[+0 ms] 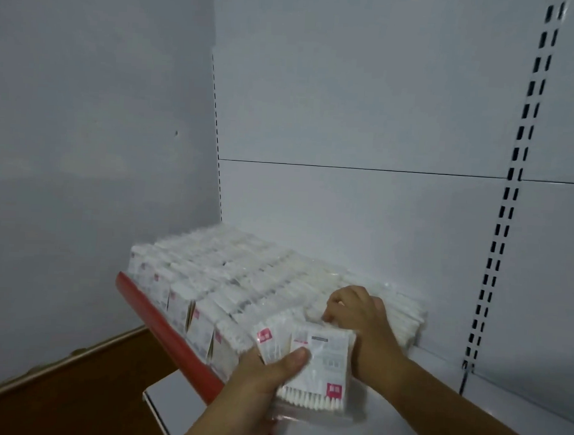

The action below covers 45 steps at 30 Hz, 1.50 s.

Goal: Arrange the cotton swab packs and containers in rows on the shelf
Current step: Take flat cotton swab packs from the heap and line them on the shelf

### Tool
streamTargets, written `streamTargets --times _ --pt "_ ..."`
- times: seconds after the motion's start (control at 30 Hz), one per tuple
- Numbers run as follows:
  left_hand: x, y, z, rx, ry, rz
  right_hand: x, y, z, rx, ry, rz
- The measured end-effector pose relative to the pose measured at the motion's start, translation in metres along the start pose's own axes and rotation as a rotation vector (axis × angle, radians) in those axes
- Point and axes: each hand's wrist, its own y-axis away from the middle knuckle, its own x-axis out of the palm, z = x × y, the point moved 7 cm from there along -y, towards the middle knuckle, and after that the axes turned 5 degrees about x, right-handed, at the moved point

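packs (318,362) fill left hand (260,379); right hand (360,317) seemingly pinches shelved pack (312,313).

Glossy clear plastic packs (318,362), matt white shelf (402,409)

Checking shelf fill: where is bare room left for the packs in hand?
Bare shelf lies right of the pack rows, toward the slotted upright, partly under the right forearm. Leftward, rows crowd it from red front edge to back panel.
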Motion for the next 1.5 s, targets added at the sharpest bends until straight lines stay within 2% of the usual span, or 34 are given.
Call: streamTargets --times 0.07,0.17,0.2,0.23,0.27,0.33,0.4,0.5,0.67,0.83,0.97,1.07,1.17,1.27,1.37,1.5 --pt "0.002 -0.014 0.007 -0.031 0.053 0.012 -0.011 -0.003 -0.005 -0.031 -0.039 0.000" --pt "0.007 -0.031 0.014 -0.055 0.089 0.077 -0.069 0.000 -0.022 0.048 -0.255 -0.220" --pt "0.006 -0.035 0.017 -0.055 0.086 0.098 -0.083 0.003 -0.029 0.085 -0.362 -0.208" --pt "0.005 -0.039 0.019 -0.057 0.073 0.107 -0.090 0.005 -0.029 0.101 -0.449 -0.110" --pt "0.004 -0.042 0.021 -0.053 0.065 0.105 -0.089 0.009 -0.023 0.096 -0.454 0.059" --pt "0.002 -0.045 0.027 -0.065 0.100 0.084 -0.074 0.021 -0.007 0.024 -0.273 0.342" --pt "0.002 -0.047 0.037 -0.150 0.157 0.092 -0.068 0.027 0.007 -0.049 -0.155 0.404" --pt "0.004 -0.048 0.047 -0.284 0.245 0.111 -0.075 0.022 0.007 -0.020 -0.224 0.416" --pt "0.000 -0.047 0.040 -0.225 0.262 0.136 -0.087 0.014 -0.010 0.002 -0.371 0.430" --pt "-0.002 -0.041 0.034 -0.162 0.233 0.156 -0.127 0.003 -0.038 0.081 -0.792 0.196" --pt "-0.005 -0.040 0.034 -0.139 0.114 0.094 -0.143 0.003 -0.056 0.131 -1.135 0.092" --pt "-0.001 -0.037 0.034 -0.164 0.052 0.093 -0.151 0.006 -0.059 0.106 -1.187 0.109" --pt "0.002 -0.033 0.032 -0.157 -0.052 0.069 -0.159 0.008 -0.059 0.076 -1.159 0.052" --pt "0.009 -0.033 0.017 0.031 -0.417 0.062 -0.163 0.008 -0.062 0.108 -1.149 -0.024" --pt "0.030 -0.036 -0.003 0.212 -0.702 0.091 -0.159 0.009 -0.061 0.141 -1.299 0.024" --pt "0.053 -0.051 -0.012 0.284 -1.025 0.171 -0.156 0.008 -0.062 0.168 -1.280 0.032"
